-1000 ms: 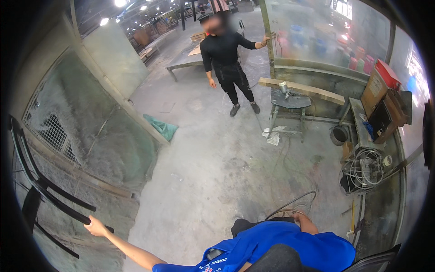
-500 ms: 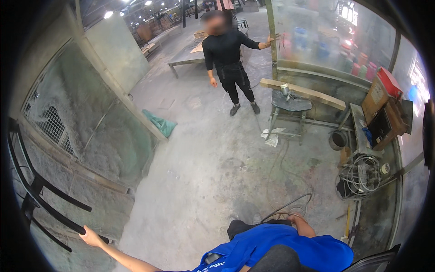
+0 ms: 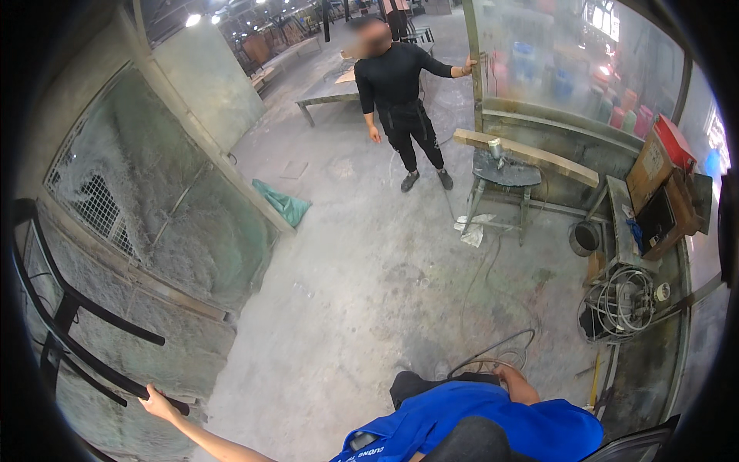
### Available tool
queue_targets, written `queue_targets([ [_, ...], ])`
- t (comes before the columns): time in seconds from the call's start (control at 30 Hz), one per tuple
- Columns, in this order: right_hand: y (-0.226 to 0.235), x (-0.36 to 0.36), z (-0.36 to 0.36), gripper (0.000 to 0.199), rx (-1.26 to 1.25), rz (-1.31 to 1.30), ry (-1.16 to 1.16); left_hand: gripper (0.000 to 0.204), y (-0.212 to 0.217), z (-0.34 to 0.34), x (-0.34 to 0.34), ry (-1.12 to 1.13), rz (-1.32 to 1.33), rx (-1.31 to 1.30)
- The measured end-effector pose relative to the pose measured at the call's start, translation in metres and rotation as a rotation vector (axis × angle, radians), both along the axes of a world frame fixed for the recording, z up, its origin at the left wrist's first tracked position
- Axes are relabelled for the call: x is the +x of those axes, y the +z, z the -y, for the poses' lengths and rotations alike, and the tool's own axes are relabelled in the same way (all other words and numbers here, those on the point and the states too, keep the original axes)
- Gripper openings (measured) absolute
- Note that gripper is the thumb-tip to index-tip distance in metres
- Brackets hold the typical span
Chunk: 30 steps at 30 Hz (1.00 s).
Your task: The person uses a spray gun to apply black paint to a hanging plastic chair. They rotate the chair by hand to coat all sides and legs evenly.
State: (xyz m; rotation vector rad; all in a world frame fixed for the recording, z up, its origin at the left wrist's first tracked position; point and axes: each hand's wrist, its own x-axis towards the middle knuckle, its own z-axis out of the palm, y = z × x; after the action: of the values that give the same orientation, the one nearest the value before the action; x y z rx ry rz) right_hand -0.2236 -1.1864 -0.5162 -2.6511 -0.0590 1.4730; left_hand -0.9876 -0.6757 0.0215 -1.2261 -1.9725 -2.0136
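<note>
My left hand (image 3: 159,403) reaches out to the lower left, its fingers wrapped round the end of a bar on a black curved frame (image 3: 100,371). The frame has several parallel bars and stands against the dusty left side; its outer part runs into the dark rim of the picture. Close to my body, low in the middle, my right hand (image 3: 508,375) is closed at the loops of a thin hose (image 3: 493,343). Part of that hand is hidden, and its finger details are hard to see. A blue shirt (image 3: 469,420) covers my torso.
A person in black (image 3: 400,92) stands ahead, one hand on a door-frame post (image 3: 473,69). To the right are a stool (image 3: 504,173) with a metal cup, a wooden beam (image 3: 539,158), a bench (image 3: 616,215) with boxes, and coiled hose (image 3: 622,304). A green sack (image 3: 285,204) lies left.
The view has swung slightly left, so the room sits further right in it. Both hands keep their holds, and the person ahead remains standing at the post.
</note>
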Motion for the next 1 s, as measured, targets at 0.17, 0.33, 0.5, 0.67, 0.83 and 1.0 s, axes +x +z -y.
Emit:
queue_targets([
  [0.17, 0.019, 0.0, -0.003, 0.04, 0.002, -0.047, 0.077, 0.024, 0.007, 0.003, 0.014, -0.06, 0.037, 0.001],
  [0.33, 0.019, -0.003, -0.003, 0.036, -0.001, 0.285, 0.387, 0.025, 0.012, 0.003, 0.012, -0.103, 0.054, -0.024],
  [0.5, 0.035, 0.004, -0.019, 0.048, 0.213, 0.392, 0.42, 0.025, 0.026, 0.017, 0.023, -0.105, 0.155, -0.074],
  [0.67, 0.089, 0.02, -0.099, 0.046, 0.423, 0.376, 0.668, 0.018, 0.071, 0.048, 0.078, -0.336, 0.349, -0.071],
  [0.83, 0.197, 0.013, -0.259, 0.043, 0.744, 0.362, 1.288, 0.015, 0.148, 0.055, 0.169, -0.756, 0.317, 0.066],
  [1.0, 0.382, -0.103, -0.404, 0.031, 1.69, 0.355, 1.46, 0.016, 0.21, 0.079, 0.236, -0.786, 0.485, 0.065],
])
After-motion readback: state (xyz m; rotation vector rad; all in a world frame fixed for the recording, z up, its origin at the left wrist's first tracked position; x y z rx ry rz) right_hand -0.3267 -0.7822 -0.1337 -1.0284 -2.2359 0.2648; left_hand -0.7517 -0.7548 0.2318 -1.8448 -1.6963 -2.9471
